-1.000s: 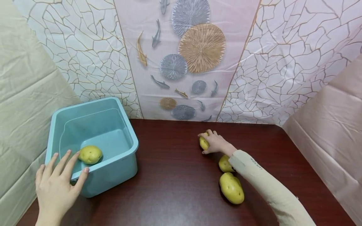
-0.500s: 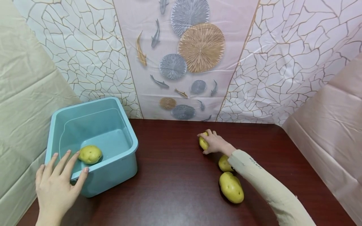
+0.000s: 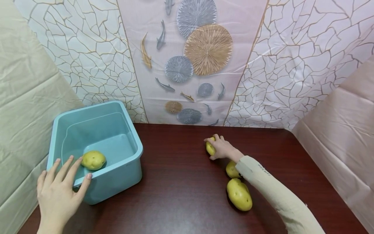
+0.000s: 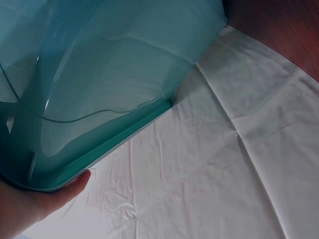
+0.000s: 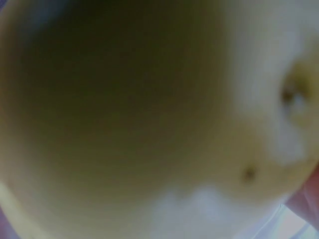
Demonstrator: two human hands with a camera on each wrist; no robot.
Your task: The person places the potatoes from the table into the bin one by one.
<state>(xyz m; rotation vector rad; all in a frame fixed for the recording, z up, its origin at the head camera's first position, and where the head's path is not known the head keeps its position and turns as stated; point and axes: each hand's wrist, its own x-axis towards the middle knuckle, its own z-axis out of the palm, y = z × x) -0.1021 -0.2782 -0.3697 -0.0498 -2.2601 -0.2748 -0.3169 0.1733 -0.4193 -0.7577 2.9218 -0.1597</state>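
Observation:
My right hand (image 3: 222, 148) curls over a yellow potato (image 3: 210, 148) lying on the dark red table (image 3: 181, 195); that potato (image 5: 149, 119) fills the right wrist view, blurred. Two more potatoes lie nearer me, a small one (image 3: 231, 169) partly under my sleeve and a larger one (image 3: 239, 194). My left hand (image 3: 59, 191) holds the near corner of a light blue plastic tub (image 3: 117, 182), fingers over the rim, thumb outside. Another potato (image 3: 93, 160) sits in the tub. The left wrist view shows the tub wall (image 4: 109, 74) and my thumb (image 4: 55, 196).
A patterned sheet (image 3: 198, 61) hangs behind the table. Beige cloth (image 3: 26, 107) covers the left side and pinkish cloth (image 3: 342, 136) the right. The tub stands at the table's left edge.

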